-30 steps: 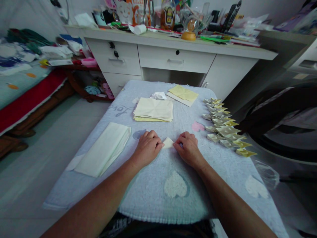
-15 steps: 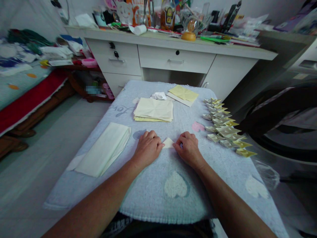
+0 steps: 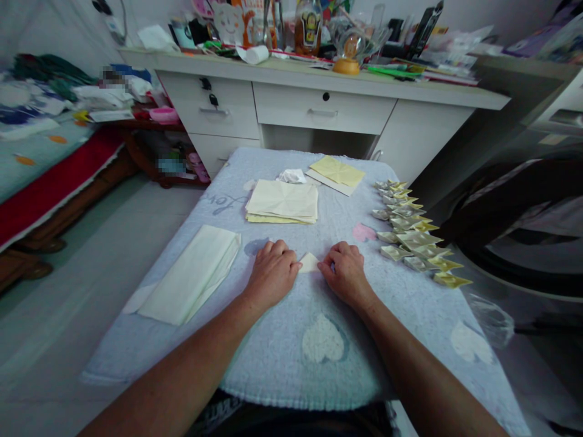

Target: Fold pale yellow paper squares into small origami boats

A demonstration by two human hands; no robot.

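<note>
Between my hands a small cream folded paper [image 3: 309, 263], peaked at the top, lies on the cloth-covered table [image 3: 273, 358]. My left hand [image 3: 274, 271] pinches its left corner, fingers curled. At the opposite corner my right hand [image 3: 345, 271] pinches it the same way. Beyond them sits a stack of creased cream and yellow paper sheets [image 3: 285, 199]. A larger folded pale paper [image 3: 194, 273] rests to the left of my left hand. Rows of small folded paper boats [image 3: 416, 233], yellow and whitish, stand along the right side.
Farther back are a yellow sheet [image 3: 339, 170] over a white one and a crumpled white tissue [image 3: 292, 176]. A white desk [image 3: 325, 108] crowded with bottles and odds and ends stands behind the table. At right, a clear plastic bag [image 3: 492, 321] hangs by the table edge.
</note>
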